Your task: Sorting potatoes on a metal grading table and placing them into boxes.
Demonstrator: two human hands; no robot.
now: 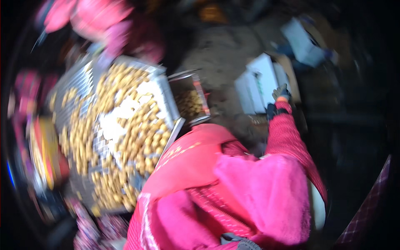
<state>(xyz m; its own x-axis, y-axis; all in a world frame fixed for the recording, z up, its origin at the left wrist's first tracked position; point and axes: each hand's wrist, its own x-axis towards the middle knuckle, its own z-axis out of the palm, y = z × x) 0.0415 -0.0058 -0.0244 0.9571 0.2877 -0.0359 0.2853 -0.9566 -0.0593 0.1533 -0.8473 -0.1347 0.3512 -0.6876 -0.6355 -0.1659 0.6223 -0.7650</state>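
Note:
My right hand (282,92), in a grey glove with a red sleeve behind it, reaches out at the right, over the near edge of a white carton (262,82). Blur hides whether its fingers grip the carton. A dark shape beside the wrist is unclear. My left hand cannot be made out for certain; a blurred grey-blue patch (137,180) lies at the near edge of the produce, and a grey ribbed cloth piece (247,244) shows at the bottom. Left of my red apron (190,156), many yellow-brown round items, apparently potatoes (142,134), cover a metal-edged sorting table (167,90).
A box (203,93) of similar small produce stands beside the table's right side. Another white carton (303,43) lies farther off on the brown floor (215,53). A person in pink (100,18) is at the table's far side; other people's patterned clothing (89,228) shows at the left.

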